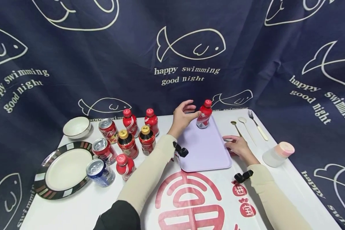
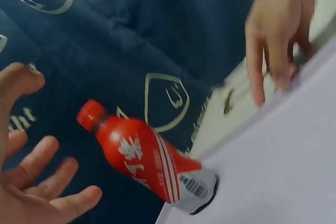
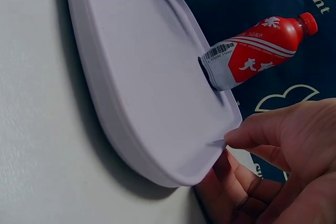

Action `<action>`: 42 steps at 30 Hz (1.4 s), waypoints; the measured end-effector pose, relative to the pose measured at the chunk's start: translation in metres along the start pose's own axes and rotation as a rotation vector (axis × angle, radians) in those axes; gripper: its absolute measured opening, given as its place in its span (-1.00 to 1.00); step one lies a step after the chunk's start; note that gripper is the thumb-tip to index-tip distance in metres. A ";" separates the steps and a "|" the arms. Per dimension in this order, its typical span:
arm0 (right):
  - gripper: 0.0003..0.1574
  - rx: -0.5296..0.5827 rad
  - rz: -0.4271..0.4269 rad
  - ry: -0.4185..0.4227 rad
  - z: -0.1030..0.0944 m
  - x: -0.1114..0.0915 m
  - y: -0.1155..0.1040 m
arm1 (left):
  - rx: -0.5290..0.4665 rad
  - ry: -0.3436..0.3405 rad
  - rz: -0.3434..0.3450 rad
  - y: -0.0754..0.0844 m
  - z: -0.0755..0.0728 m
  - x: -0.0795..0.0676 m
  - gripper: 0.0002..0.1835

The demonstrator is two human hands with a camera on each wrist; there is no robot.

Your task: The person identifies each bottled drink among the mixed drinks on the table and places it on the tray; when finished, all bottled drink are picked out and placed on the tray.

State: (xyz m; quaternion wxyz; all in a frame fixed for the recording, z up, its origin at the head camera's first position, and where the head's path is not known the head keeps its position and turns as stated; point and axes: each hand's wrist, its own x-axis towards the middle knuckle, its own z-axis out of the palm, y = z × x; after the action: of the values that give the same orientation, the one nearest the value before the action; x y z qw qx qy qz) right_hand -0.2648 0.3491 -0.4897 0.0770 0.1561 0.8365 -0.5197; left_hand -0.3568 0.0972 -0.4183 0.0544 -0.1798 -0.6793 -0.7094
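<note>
A lavender tray (image 1: 205, 148) lies on the table, and a red plastic drink bottle (image 1: 204, 115) with a red cap stands upright at its far end. Beside that bottle is my left hand (image 1: 183, 117), its fingers spread and apart from the bottle in the left wrist view. My right hand (image 3: 283, 156) pinches the tray's rim, thumb on top and fingers underneath. In the head view the right hand is at the tray's right edge. The bottle's barcode side (image 3: 220, 56) faces the right wrist camera.
Left of the tray stand several red-capped bottles (image 1: 130, 122), gold-capped bottles (image 1: 127, 145) and cans (image 1: 100, 172). Farther left are a bowl (image 1: 77, 127) and a dark-rimmed plate (image 1: 69, 169). Spoons (image 1: 247, 127), a fork (image 1: 257, 124) and a pink-lidded jar (image 1: 277, 155) lie right.
</note>
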 end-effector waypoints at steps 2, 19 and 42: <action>-0.42 -0.007 -0.003 0.002 -0.002 0.000 0.000 | -0.038 -0.012 -0.012 0.015 -0.005 -0.019 -0.42; -0.42 -0.021 -0.027 -0.001 0.001 -0.001 0.002 | 0.232 -0.139 0.008 0.082 -0.078 -0.148 -0.45; -0.41 -0.047 0.005 -0.006 0.000 0.000 0.004 | 0.549 0.334 0.412 0.122 -0.184 -0.225 -0.47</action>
State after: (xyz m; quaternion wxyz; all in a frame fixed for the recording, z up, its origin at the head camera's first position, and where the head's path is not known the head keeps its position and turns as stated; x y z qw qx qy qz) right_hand -0.2638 0.3511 -0.4933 0.0844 0.1551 0.8477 -0.5002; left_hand -0.1414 -0.1298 -0.3798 0.3520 -0.1733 -0.7753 -0.4949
